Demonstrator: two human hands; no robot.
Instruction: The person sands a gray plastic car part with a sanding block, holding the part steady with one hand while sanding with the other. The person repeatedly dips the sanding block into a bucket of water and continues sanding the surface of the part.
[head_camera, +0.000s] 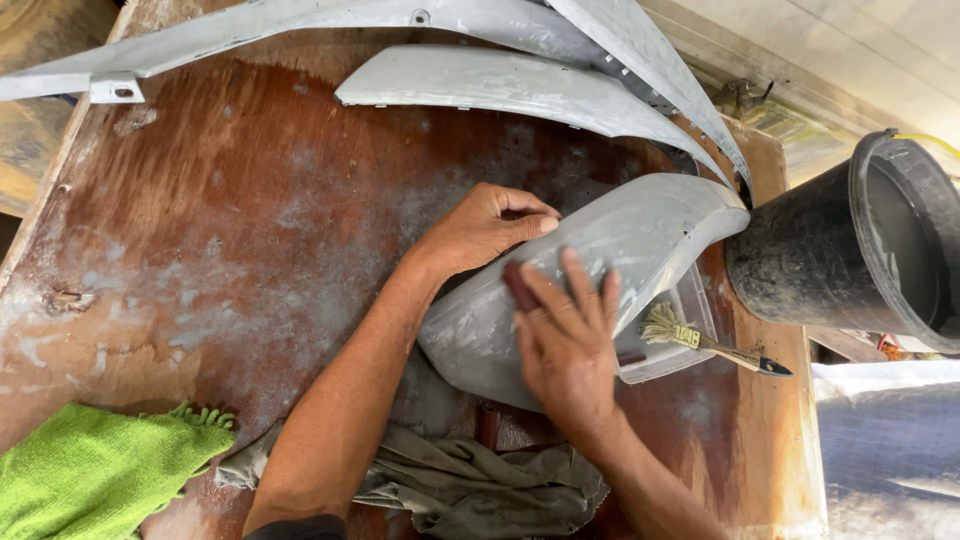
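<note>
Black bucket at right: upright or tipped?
Tipped. The black plastic bucket lies on its side, its open mouth facing right, off the wooden table's edge.

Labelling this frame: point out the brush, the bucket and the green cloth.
brush (700, 340), head view, on the handle next to the bristles.
bucket (800, 260), head view, on the outer black wall.
green cloth (90, 470), head view, on its middle.

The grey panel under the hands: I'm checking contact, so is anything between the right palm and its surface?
Yes. A dark reddish pad lies under the right hand fingers on the grey panel; the left hand grips its edge directly.
</note>
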